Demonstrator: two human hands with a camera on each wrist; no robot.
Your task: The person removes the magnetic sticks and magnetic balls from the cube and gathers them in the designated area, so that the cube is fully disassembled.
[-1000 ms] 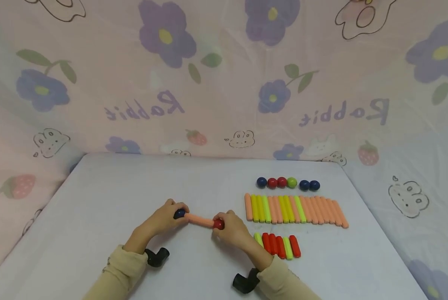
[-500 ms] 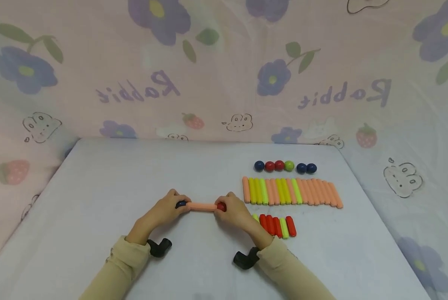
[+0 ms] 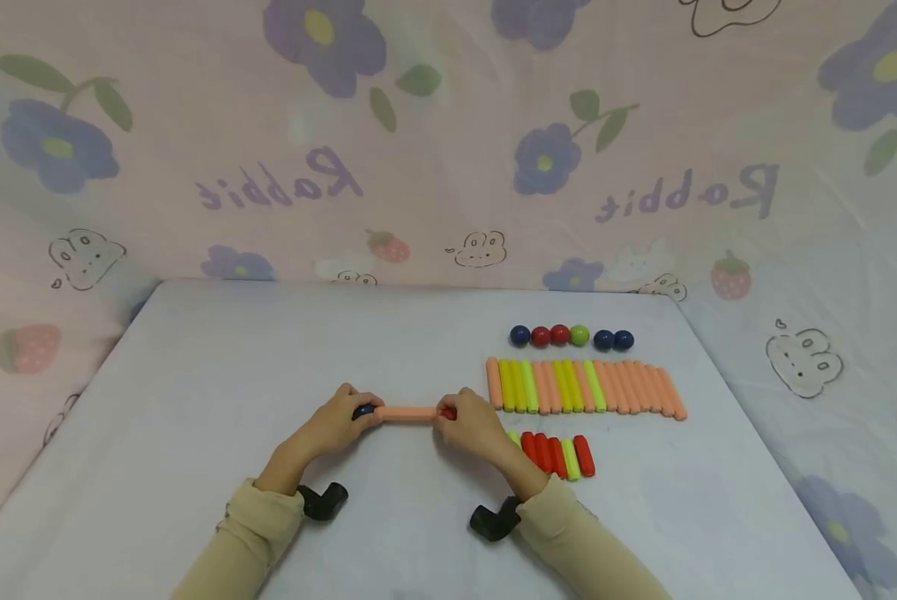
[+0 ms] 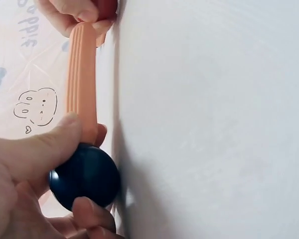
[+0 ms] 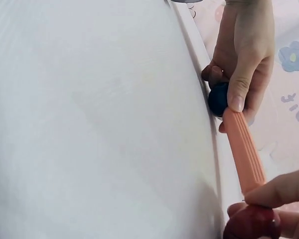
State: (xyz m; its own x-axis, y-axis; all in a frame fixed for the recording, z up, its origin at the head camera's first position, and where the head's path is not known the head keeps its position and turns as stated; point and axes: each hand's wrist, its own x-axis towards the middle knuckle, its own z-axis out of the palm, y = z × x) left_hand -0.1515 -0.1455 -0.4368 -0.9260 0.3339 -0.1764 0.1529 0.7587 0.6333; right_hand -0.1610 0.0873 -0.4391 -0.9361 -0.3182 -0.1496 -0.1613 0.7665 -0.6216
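A ridged orange stick (image 3: 409, 414) lies level between my two hands, with a dark blue ball (image 4: 84, 177) at its left end and a red ball (image 5: 252, 222) at its right. My left hand (image 3: 334, 423) grips the blue ball, its thumb (image 4: 62, 137) lying along that end of the stick. At the other end, my right hand (image 3: 469, 423) pinches where the stick meets the red ball, its fingers covering much of that ball in the head view. Both hands are low over the white table (image 3: 268, 350).
Right of my hands, orange, yellow and green sticks (image 3: 587, 386) lie in a long row. Several balls (image 3: 560, 335) line up behind them. Shorter red and green sticks (image 3: 556, 456) lie nearer, partly behind my right wrist. Black curved pieces (image 3: 324, 502) show at both wrists. A patterned cloth (image 3: 433, 167) hangs behind.
The stick, slanting down to the right a second ago, now runs level across the head view. My right fingers have closed further over the red ball. The head view has tilted slightly.
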